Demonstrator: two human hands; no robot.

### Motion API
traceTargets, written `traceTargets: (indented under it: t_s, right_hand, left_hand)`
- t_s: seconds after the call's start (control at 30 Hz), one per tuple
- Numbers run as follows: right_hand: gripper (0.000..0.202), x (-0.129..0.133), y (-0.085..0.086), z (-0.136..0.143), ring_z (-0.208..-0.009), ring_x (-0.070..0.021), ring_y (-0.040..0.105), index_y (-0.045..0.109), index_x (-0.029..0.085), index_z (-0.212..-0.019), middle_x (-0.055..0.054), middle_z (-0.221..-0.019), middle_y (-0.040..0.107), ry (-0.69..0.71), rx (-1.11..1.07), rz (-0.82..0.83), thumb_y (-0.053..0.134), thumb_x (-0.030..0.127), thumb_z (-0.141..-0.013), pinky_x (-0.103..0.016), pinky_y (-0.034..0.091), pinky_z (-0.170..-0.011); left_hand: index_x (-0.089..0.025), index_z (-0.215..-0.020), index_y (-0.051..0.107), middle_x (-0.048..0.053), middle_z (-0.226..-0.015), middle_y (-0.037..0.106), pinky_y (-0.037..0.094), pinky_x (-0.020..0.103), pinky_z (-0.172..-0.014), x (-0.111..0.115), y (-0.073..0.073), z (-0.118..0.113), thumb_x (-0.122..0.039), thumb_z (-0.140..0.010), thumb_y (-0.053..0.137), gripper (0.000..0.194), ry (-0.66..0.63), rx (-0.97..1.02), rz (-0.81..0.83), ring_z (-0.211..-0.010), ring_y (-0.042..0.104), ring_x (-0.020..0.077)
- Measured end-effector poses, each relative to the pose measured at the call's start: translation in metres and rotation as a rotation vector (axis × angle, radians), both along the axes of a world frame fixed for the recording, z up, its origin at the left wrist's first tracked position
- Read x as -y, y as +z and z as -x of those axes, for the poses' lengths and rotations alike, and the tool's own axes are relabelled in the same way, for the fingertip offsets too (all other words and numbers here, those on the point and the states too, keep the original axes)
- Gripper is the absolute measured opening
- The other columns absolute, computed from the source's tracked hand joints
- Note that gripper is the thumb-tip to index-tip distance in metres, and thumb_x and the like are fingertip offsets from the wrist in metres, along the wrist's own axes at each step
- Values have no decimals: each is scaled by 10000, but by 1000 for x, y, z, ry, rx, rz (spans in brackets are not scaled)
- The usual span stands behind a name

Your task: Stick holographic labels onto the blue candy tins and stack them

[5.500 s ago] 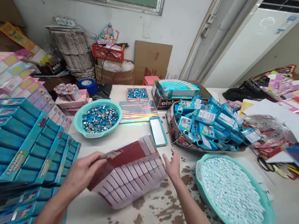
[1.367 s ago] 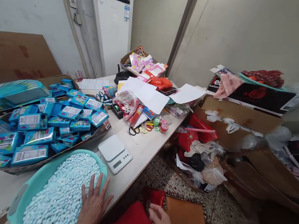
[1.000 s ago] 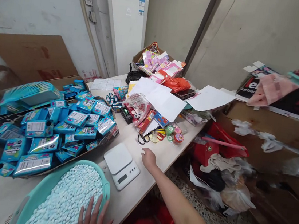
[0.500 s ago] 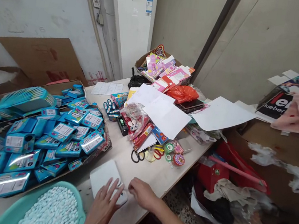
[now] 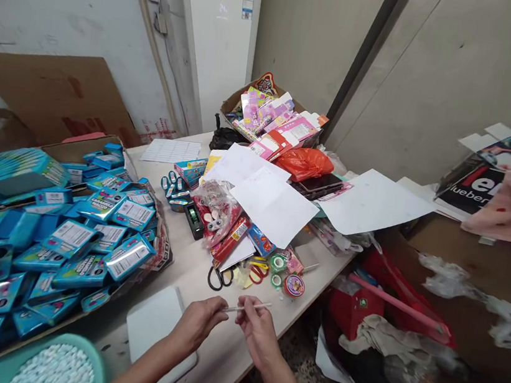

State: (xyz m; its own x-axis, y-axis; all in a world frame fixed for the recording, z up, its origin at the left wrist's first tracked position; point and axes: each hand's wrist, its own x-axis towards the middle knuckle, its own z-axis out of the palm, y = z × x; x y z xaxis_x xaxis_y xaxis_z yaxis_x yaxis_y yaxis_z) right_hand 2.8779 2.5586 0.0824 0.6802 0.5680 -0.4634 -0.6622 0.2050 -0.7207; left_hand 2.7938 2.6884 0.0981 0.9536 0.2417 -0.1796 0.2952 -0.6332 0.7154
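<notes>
A thin pale stick runs between my two hands above the table's front edge; its exact kind is too small to make out. My left hand pinches its left end, fingers closed. Thumb and fingers of my right hand grip it further right, where the tip sticks out past them. Under my left forearm lies a flat white slab with rounded corners, partly hidden by the arm. Just beyond my hands are black-handled scissors, red and yellow scissors and green tape rolls.
On the left, a carton overflows with blue printed boxes. A teal basin of small pale pellets stands before it. White paper sheets, a red plastic bag and packaging fill the back. Bags and cloth lie right, below table level.
Both hands have left the white slab and come together, holding the thin stick between them. The view has shifted, so the carton and basin sit further left.
</notes>
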Motion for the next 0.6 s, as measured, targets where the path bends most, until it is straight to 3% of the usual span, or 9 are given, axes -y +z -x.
traceTargets:
  t_s: [0.07,0.13,0.23,0.3,0.37,0.43,0.5,0.6]
  right_hand:
    - [460,-7,4,-5,-561,-81,469,635,149,-702,1,-681,559,-15,62,9,738,582,-584,-237,401,-569]
    - [473,-4,9,-27,-525,-75,447,611,149,-628,10,-610,541,-115,159,71,715,609,-591,-225,384,-529]
    - [485,11,20,-94,-574,-93,504,543,170,-598,21,-612,542,-464,287,90,690,632,-584,-231,437,-569]
    - [441,19,25,-150,-587,-116,536,530,186,-660,33,-601,527,-571,345,97,628,616,-651,-269,473,-590]
    - [311,17,24,-201,-473,-90,449,563,189,-764,73,-526,458,-541,420,303,632,484,-693,-233,417,-488]
    - [211,7,17,-238,-436,-79,391,563,174,-721,78,-481,443,-485,449,478,653,361,-684,-223,368,-448]
    - [185,-8,7,-260,-460,-84,404,548,150,-639,53,-468,473,-426,465,534,665,292,-665,-241,381,-474]
    - [200,-28,-3,-269,-580,-118,500,566,95,-663,-5,-562,561,-350,493,524,628,283,-692,-290,446,-575]
  left_hand:
    - [-183,-799,563,5,-690,622,413,224,-516,0,4,-9,-362,-838,422,231,52,-82,179,-522,542,122]
    - [-179,-757,547,-9,-626,582,373,219,-449,-8,8,-8,-383,-804,426,242,163,-149,270,-430,477,103]
    - [-184,-748,525,-20,-600,543,374,227,-451,-31,10,12,-444,-772,425,280,383,-143,256,-427,470,107]
    - [-195,-762,503,-15,-643,547,385,235,-459,-46,9,33,-498,-763,417,315,464,-132,254,-478,508,124]
    - [-209,-784,479,-22,-647,527,383,242,-462,-51,4,52,-538,-764,392,341,512,-124,228,-504,510,137]
    - [-219,-793,461,-34,-613,491,376,251,-482,-43,-8,66,-561,-771,362,357,564,-111,176,-507,490,142]
    - [-221,-780,454,-50,-547,441,353,254,-492,-26,-25,75,-587,-763,358,379,621,-125,142,-492,465,146]
    - [-217,-745,457,-68,-480,376,302,245,-462,3,-51,83,-635,-711,396,423,693,-184,206,-453,418,143]
